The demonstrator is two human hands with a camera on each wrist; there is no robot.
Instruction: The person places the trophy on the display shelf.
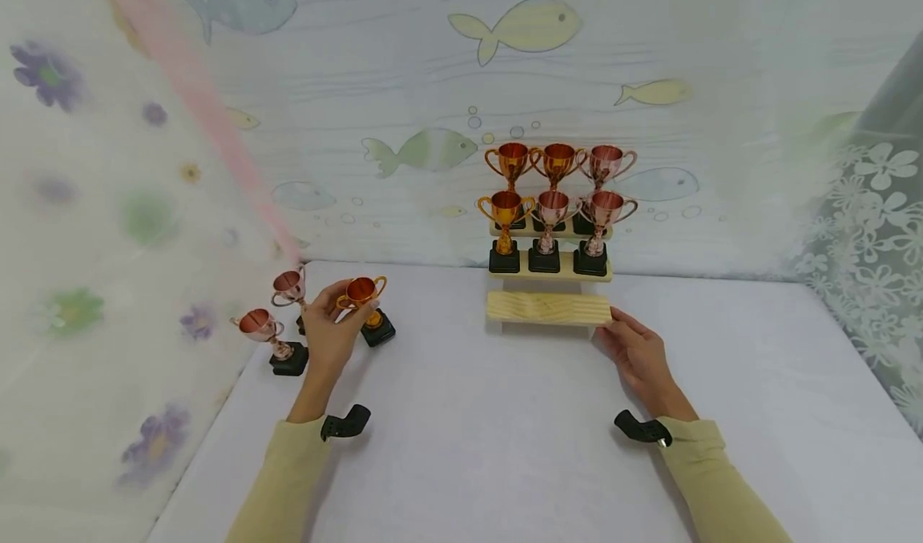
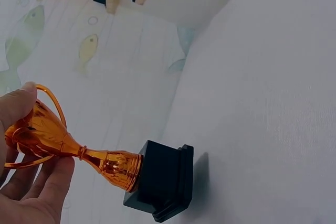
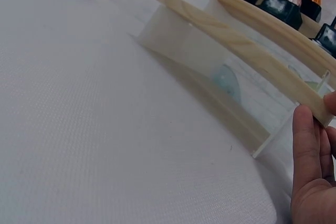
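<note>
My left hand [image 1: 330, 335] grips an orange-gold trophy cup [image 1: 363, 291] by its bowl, between thumb and fingers. Its black base tilts close over the tablecloth, as the left wrist view shows with the cup [image 2: 44, 132] and a shadow beside the base. Two rose-pink trophies stand beside that hand, one nearer [image 1: 257, 324] and one farther back [image 1: 290, 287], partly hidden. On the right, my right hand [image 1: 638, 355] pinches the right end of the bare front step [image 1: 548, 307] of a tiered wooden stand. Clear supports hold up this wooden step [image 3: 236, 45].
Several trophies fill the stand's upper tiers: an orange-gold cup [image 1: 506, 207] and two pink ones in the middle row, two orange-gold and one pink behind. A fish-patterned curtain [image 1: 404, 231] hangs behind the white table [image 1: 476, 447], with a flowered curtain [image 1: 108, 231] along the left.
</note>
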